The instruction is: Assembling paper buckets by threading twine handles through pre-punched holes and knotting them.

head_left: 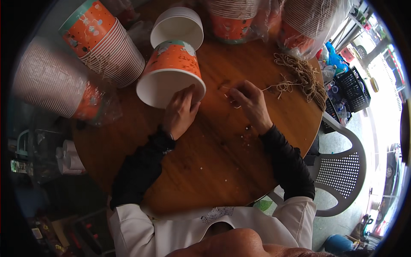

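An orange paper cup (171, 70) lies on its side on the round wooden table (214, 167), its white mouth facing me. My left hand (180, 112) grips its rim at the lower right. My right hand (251, 103) pinches a thin tan string (274, 88) just right of the cup. The string leads back to a bundle of tan strings (306, 77) at the table's right edge. Both forearms wear black sleeves.
Stacks of orange and white cups (107, 43) lie at the left; more stand wrapped in plastic (299, 25) at the back. A white cup stack (177, 25) sits behind the held cup. Small white bits (246, 130) dot the table. A white plastic chair (342, 171) stands to the right.
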Demonstrator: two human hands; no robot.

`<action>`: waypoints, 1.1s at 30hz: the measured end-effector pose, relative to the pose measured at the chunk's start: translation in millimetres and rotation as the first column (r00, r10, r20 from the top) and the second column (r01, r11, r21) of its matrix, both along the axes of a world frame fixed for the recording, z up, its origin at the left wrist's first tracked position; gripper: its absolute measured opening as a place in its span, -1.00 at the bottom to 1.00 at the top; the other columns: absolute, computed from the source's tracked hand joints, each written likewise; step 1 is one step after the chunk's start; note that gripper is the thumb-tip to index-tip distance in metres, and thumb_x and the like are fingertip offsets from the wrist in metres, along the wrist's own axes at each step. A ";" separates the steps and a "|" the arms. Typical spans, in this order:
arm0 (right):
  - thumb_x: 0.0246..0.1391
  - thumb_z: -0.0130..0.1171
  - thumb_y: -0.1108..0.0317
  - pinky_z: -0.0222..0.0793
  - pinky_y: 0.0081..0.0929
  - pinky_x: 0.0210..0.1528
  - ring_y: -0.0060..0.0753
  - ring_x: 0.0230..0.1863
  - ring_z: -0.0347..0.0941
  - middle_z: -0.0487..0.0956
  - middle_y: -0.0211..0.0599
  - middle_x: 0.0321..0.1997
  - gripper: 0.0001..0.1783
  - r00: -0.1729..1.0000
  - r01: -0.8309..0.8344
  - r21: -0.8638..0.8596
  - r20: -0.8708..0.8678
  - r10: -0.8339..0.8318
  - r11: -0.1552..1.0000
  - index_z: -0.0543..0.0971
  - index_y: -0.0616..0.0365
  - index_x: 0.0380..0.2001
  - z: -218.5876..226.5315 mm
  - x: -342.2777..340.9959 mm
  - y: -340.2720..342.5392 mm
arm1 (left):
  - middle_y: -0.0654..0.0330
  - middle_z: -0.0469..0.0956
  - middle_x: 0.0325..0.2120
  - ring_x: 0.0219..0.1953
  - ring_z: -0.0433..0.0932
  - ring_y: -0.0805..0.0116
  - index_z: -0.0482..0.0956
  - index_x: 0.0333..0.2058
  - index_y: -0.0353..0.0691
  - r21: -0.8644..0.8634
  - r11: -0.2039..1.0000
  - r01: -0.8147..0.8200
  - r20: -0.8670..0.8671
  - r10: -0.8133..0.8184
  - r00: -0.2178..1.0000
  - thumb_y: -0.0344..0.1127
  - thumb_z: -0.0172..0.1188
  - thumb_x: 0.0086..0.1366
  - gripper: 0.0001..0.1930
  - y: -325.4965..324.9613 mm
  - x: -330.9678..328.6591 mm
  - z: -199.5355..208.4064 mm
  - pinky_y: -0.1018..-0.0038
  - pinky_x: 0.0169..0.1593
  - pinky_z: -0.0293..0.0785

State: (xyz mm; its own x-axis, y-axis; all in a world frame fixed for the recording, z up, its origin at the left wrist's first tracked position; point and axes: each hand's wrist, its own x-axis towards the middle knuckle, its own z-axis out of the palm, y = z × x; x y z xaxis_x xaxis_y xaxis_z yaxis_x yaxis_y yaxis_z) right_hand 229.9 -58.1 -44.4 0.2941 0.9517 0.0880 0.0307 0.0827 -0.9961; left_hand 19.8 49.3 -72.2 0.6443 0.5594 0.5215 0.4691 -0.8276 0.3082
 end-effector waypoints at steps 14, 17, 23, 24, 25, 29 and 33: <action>0.32 0.02 0.35 0.43 -0.41 0.13 -0.39 0.13 0.44 0.46 -0.11 0.16 -0.82 0.916 -0.134 0.077 -0.372 0.153 0.988 0.43 0.28 -0.19 -9.7 -64.3 -5.4 | 0.01 0.59 -0.16 -0.12 0.62 0.28 0.44 0.03 -0.44 -0.498 0.804 0.325 0.430 -0.097 0.898 -0.51 0.22 0.24 -0.62 -25.4 -11.3 25.5 0.44 -0.07 0.57; 0.32 0.01 0.39 0.43 -0.42 0.14 -0.39 0.13 0.44 0.45 -0.10 0.17 -0.85 0.929 -0.123 0.077 -0.340 0.142 0.989 0.42 0.28 -0.18 -12.5 -62.9 -4.2 | 0.05 0.58 -0.14 -0.09 0.60 0.33 0.42 0.05 -0.44 -0.545 0.741 0.392 0.496 -0.091 0.863 -0.53 0.20 0.24 -0.61 -23.7 -11.5 22.0 0.45 -0.04 0.55; 0.31 0.03 0.39 0.45 -0.45 0.12 -0.43 0.10 0.46 0.49 -0.15 0.13 -0.84 0.927 -0.094 0.038 -0.362 0.102 0.995 0.43 0.29 -0.20 -8.6 -62.2 -5.3 | 0.05 0.55 -0.10 -0.03 0.56 0.34 0.38 0.08 -0.45 -0.585 0.681 0.440 0.532 -0.087 0.842 -0.57 0.16 0.26 -0.59 -25.9 -9.3 23.3 0.46 0.00 0.53; 0.31 0.03 0.39 0.45 -0.45 0.12 -0.43 0.10 0.46 0.49 -0.15 0.13 -0.84 0.926 -0.094 0.039 -0.364 0.102 0.995 0.43 0.29 -0.20 -6.8 -62.3 -5.6 | 0.05 0.54 -0.09 -0.02 0.56 0.33 0.37 0.08 -0.45 -0.583 0.685 0.437 0.519 -0.100 0.849 -0.57 0.16 0.26 -0.59 -25.8 -9.6 23.8 0.46 0.00 0.53; 0.30 0.04 0.38 0.45 -0.45 0.12 -0.46 0.08 0.46 0.50 -0.17 0.11 -0.83 0.925 -0.097 0.018 -0.366 0.097 0.995 0.44 0.30 -0.19 -5.0 -62.4 -5.9 | 0.05 0.54 -0.09 -0.02 0.56 0.33 0.37 0.08 -0.45 -0.583 0.685 0.436 0.517 -0.101 0.850 -0.57 0.16 0.26 -0.59 -26.3 -9.6 23.9 0.46 0.00 0.53; 0.29 0.08 0.37 0.45 -0.49 0.11 -0.54 0.04 0.47 0.51 -0.21 0.09 -0.80 0.940 -0.089 -0.011 -0.331 0.081 0.996 0.47 0.31 -0.17 -6.0 -61.3 -6.2 | 0.05 0.55 -0.10 -0.03 0.56 0.34 0.39 0.06 -0.46 -0.587 0.682 0.436 0.521 -0.094 0.848 -0.57 0.16 0.25 -0.61 -27.5 -7.3 24.6 0.46 0.00 0.52; 0.29 0.08 0.36 0.44 -0.54 0.06 -0.59 -0.01 0.47 0.54 -0.26 0.03 -0.78 0.949 -0.087 -0.009 -0.306 0.080 0.996 0.48 0.31 -0.12 -8.6 -60.7 -6.0 | 0.06 0.55 -0.11 -0.05 0.57 0.35 0.40 0.05 -0.46 -0.586 0.703 0.404 0.477 -0.104 0.873 -0.57 0.17 0.25 -0.62 -28.7 -8.5 25.8 0.46 0.00 0.52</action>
